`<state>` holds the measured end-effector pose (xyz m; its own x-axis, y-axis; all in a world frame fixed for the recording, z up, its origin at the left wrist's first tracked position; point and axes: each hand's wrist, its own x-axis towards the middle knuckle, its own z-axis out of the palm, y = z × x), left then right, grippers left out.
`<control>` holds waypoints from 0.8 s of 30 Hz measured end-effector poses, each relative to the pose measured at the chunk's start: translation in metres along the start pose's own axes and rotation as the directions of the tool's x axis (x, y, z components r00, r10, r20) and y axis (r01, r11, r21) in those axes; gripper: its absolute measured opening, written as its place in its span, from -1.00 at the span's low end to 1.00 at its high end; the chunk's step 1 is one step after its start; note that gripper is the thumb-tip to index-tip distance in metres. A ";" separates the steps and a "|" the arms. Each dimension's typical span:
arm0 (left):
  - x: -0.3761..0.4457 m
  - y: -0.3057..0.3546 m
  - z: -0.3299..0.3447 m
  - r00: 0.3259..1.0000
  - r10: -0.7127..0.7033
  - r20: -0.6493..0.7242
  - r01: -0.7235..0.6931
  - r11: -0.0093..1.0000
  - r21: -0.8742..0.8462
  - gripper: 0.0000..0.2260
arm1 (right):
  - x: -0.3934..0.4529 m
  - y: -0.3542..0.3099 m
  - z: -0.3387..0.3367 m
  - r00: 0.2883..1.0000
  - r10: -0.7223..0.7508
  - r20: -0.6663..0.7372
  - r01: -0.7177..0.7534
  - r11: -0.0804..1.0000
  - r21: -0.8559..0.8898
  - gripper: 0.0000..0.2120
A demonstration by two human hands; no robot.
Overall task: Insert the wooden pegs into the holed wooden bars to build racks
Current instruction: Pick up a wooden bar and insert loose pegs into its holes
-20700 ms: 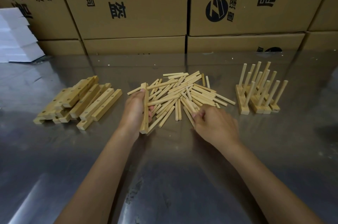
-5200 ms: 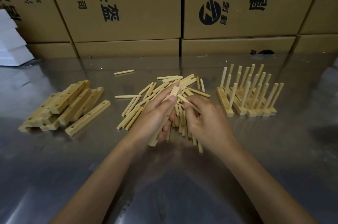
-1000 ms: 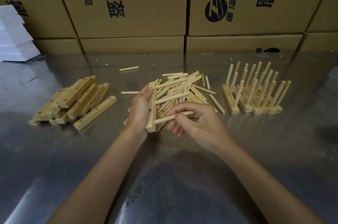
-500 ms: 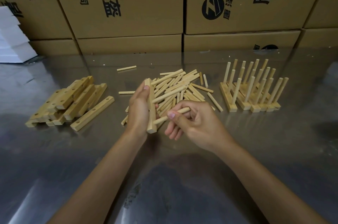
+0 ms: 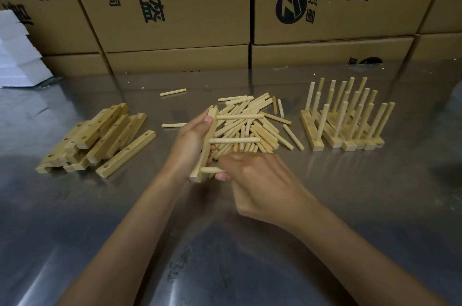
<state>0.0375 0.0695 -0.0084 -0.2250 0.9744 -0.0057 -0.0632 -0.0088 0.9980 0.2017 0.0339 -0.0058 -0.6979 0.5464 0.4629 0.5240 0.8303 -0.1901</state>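
My right hand [image 5: 260, 180] covers most of the third peg [image 5: 211, 170] — only its pale round stub shows between my fingers and the bar, so whether its tip is seated in the hole or just at the mouth, I cannot tell. My fingers are curled tight around it. My left hand [image 5: 191, 145] is wrapped around a pale square-edged wooden bar [image 5: 208, 140], held on edge just above the table; my palm hides its left face and the lower holes. Two smooth round pegs, the upper [image 5: 238, 117] and the middle [image 5: 233, 140], already stick out of it sideways to the right.

Behind my hands lies a loose heap of light round wooden dowel pegs [image 5: 257, 120], crossing each other, the near ones hidden by my knuckles. To the left is a rough stack of drilled rectangular wooden bars [image 5: 100, 135], round holes showing on their top faces. To the right stand the finished racks [image 5: 345, 125] — bars flat on the table, pegs upright, so crowded that I cannot count them surely. The brushed steel tabletop [image 5: 225, 255] is scuffed and reflective. Brown cardboard cartons [image 5: 175, 5] with black print fill the back, their tops cut off; white foam blocks [image 5: 17, 55] are clipped at the left edge.
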 end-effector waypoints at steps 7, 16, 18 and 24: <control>-0.003 -0.003 0.007 0.996 0.094 0.005 -0.094 0.994 0.046 -0.68 | 0.000 0.007 0.016 0.965 0.262 0.006 -0.252 0.921 0.298 -0.77; -0.006 -0.006 0.012 0.943 0.326 0.071 -0.334 0.929 0.159 -0.63 | 0.001 0.014 0.013 0.700 0.415 0.581 -0.695 0.206 0.689 -0.61; -0.005 -0.009 0.013 0.952 0.298 0.077 -0.307 0.938 0.162 -0.63 | 0.001 0.015 0.011 0.689 0.400 0.604 -0.709 0.202 0.675 -0.61; 0.002 -0.009 0.006 0.978 0.207 -0.032 -0.204 0.976 0.074 -0.66 | 0.003 0.010 0.011 0.929 0.356 0.098 -0.357 0.799 0.485 -0.86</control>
<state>0.0437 0.0725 -0.0174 -0.2642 0.9437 0.1990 0.0561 -0.1909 0.9800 0.1995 0.0454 -0.0155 -0.5099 0.8140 0.2781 0.4308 0.5215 -0.7365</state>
